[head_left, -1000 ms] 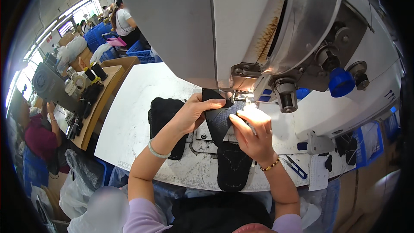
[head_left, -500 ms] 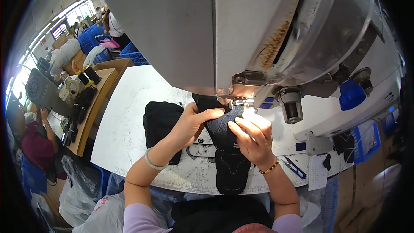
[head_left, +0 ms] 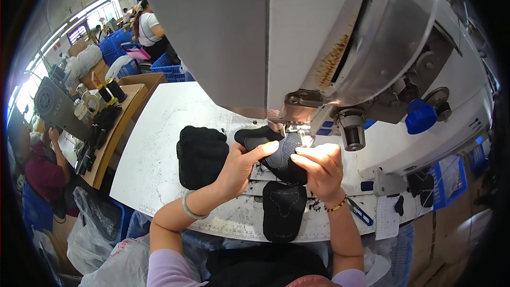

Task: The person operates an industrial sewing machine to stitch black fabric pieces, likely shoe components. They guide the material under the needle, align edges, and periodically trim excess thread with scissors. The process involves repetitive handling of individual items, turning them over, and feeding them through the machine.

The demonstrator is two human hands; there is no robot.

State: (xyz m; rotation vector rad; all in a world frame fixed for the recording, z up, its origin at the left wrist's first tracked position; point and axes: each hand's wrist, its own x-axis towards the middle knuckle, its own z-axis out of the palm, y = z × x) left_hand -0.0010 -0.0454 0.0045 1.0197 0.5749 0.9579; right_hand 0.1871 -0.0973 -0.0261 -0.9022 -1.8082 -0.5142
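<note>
Black padded fabric, a curved piece with grey stitching [head_left: 279, 151], is held flat under the needle of the large grey-white sewing machine [head_left: 319, 37], near the front edge of the white bench [head_left: 159, 143]. It is pinned by the left hand [head_left: 241, 165], whose fingers are stretched out and pressed on its near side, and by the right hand [head_left: 319, 167], whose fingers are curled down onto its right edge. A second black stitched panel [head_left: 284, 210] hangs over the front edge, and a stack of black pieces [head_left: 202, 154] lies just left of the hands. Blue plastic crates [head_left: 170, 66] stand beyond the far left corner (their contents cannot be made out). The needle itself is hidden by glare, and the machine's upper body is cut off.
</note>
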